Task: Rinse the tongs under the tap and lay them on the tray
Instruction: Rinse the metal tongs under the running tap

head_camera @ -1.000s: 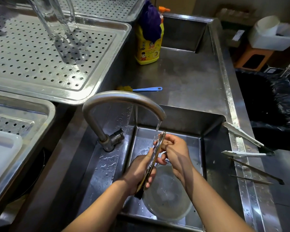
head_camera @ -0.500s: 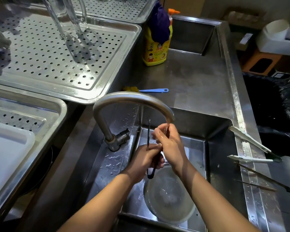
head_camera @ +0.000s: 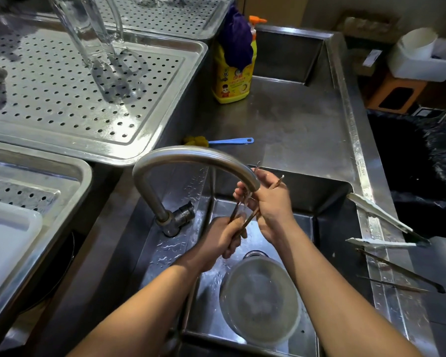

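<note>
- we hold the tongs (head_camera: 251, 219) nearly upright over the sink (head_camera: 327, 202), just under the spout of the tap (head_camera: 191, 155). tips point up and the two arms spread in a narrow v.
- the left hand (head_camera: 224, 243) grips the lower, joined end, with its fingers curled round it.
- the right hand (head_camera: 271, 202) wraps the upper part of the tongs, fingers curled. one tip juts out above this hand and the other shows beside the spout.
- we cannot tell whether water is running; that area is blurred.
- a clear bowl (head_camera: 260, 300) lies in the near end of the sink, below both hands and apart from the tongs.
- the perforated tray (head_camera: 165, 99) sits at the far left of the counter, well apart from the tongs. a glass jug (head_camera: 93, 34) stands on it.
- a second tray (head_camera: 70, 181) sits at the near left edge.
- white tongs (head_camera: 381, 220) and thin dark tongs (head_camera: 402, 276) lie across the right rim of the sink.
- a yellow soap bottle (head_camera: 232, 81) stands at the far side of the counter. a blue-handled brush (head_camera: 229, 141) lies just behind the tap.
</note>
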`<act>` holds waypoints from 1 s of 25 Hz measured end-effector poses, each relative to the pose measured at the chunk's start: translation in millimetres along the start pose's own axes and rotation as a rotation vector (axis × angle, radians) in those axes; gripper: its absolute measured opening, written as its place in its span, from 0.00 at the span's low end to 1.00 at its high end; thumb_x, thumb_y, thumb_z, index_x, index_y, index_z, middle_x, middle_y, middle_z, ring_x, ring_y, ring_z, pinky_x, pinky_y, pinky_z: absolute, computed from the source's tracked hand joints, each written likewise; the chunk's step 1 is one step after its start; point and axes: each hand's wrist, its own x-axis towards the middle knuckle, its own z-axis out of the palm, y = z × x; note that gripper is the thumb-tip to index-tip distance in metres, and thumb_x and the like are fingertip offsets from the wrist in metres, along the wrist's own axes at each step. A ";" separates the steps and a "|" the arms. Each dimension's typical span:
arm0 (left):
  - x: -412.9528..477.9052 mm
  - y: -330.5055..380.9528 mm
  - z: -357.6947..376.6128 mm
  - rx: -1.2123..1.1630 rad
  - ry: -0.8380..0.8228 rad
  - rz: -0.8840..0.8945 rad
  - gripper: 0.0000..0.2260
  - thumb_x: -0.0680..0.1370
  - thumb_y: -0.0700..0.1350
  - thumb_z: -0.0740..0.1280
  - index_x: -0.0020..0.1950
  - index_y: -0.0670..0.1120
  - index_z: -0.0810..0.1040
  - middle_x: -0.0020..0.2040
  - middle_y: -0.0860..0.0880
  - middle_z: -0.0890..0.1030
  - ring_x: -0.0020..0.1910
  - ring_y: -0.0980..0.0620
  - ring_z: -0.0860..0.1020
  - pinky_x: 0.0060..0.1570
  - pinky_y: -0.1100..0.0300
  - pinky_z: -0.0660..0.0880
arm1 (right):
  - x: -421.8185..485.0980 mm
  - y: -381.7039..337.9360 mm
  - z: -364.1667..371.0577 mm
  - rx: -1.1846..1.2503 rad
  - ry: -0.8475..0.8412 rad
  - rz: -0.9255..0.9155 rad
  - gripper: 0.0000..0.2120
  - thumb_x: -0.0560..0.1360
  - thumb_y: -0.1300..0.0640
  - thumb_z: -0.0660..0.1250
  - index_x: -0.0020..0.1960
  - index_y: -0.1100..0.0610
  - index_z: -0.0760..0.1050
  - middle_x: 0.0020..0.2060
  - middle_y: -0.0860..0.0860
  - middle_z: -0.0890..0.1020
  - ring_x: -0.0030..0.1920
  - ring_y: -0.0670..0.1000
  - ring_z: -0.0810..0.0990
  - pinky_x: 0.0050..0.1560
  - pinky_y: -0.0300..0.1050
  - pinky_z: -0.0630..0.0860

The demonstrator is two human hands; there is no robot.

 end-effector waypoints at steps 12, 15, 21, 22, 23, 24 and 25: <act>-35.5 -47.7 -33.5 0.402 0.407 0.087 0.15 0.80 0.56 0.64 0.39 0.50 0.79 0.31 0.54 0.77 0.32 0.56 0.76 0.35 0.58 0.69 | 14.6 19.6 18.1 0.112 0.124 0.236 0.07 0.82 0.59 0.61 0.53 0.62 0.75 0.29 0.55 0.79 0.30 0.54 0.81 0.40 0.55 0.83; -53.8 -73.3 -68.6 1.151 0.415 0.315 0.01 0.75 0.46 0.69 0.45 0.51 0.80 0.44 0.52 0.80 0.49 0.47 0.78 0.49 0.51 0.72 | 4.0 22.7 19.3 -0.012 -0.017 0.339 0.06 0.81 0.57 0.65 0.51 0.60 0.75 0.30 0.54 0.79 0.32 0.55 0.82 0.45 0.60 0.83; -64.6 -104.3 -87.1 1.449 0.315 0.381 0.22 0.69 0.43 0.71 0.64 0.49 0.78 0.69 0.43 0.75 0.69 0.40 0.71 0.72 0.45 0.56 | -20.8 20.0 -2.3 -0.391 -0.312 0.310 0.06 0.80 0.55 0.67 0.46 0.56 0.75 0.38 0.54 0.80 0.40 0.56 0.84 0.54 0.67 0.81; -65.2 -105.6 -87.3 1.450 0.319 0.377 0.22 0.71 0.45 0.68 0.66 0.49 0.76 0.69 0.43 0.75 0.69 0.41 0.70 0.73 0.45 0.55 | -21.8 18.8 -6.3 -0.468 -0.289 0.272 0.09 0.80 0.50 0.67 0.47 0.56 0.73 0.40 0.56 0.78 0.37 0.55 0.84 0.49 0.63 0.83; -64.9 -105.9 -87.5 1.439 0.326 0.366 0.22 0.72 0.46 0.65 0.67 0.49 0.76 0.70 0.43 0.75 0.70 0.41 0.69 0.73 0.45 0.56 | -22.2 17.4 -10.5 -0.549 -0.257 0.233 0.13 0.79 0.45 0.67 0.47 0.55 0.72 0.41 0.57 0.76 0.33 0.54 0.82 0.40 0.58 0.84; -64.8 -105.2 -87.6 1.423 0.322 0.342 0.24 0.72 0.48 0.63 0.68 0.48 0.75 0.70 0.43 0.75 0.70 0.42 0.68 0.74 0.45 0.56 | -23.3 16.7 -15.7 -0.626 -0.232 0.195 0.17 0.77 0.40 0.67 0.47 0.55 0.73 0.41 0.57 0.77 0.30 0.53 0.81 0.32 0.51 0.82; -64.2 -105.5 -88.9 1.412 0.330 0.324 0.25 0.72 0.49 0.62 0.69 0.47 0.74 0.71 0.42 0.74 0.70 0.42 0.68 0.74 0.45 0.58 | -25.5 17.1 -20.3 -0.702 -0.221 0.164 0.19 0.75 0.36 0.66 0.45 0.53 0.74 0.39 0.56 0.77 0.27 0.52 0.79 0.27 0.47 0.78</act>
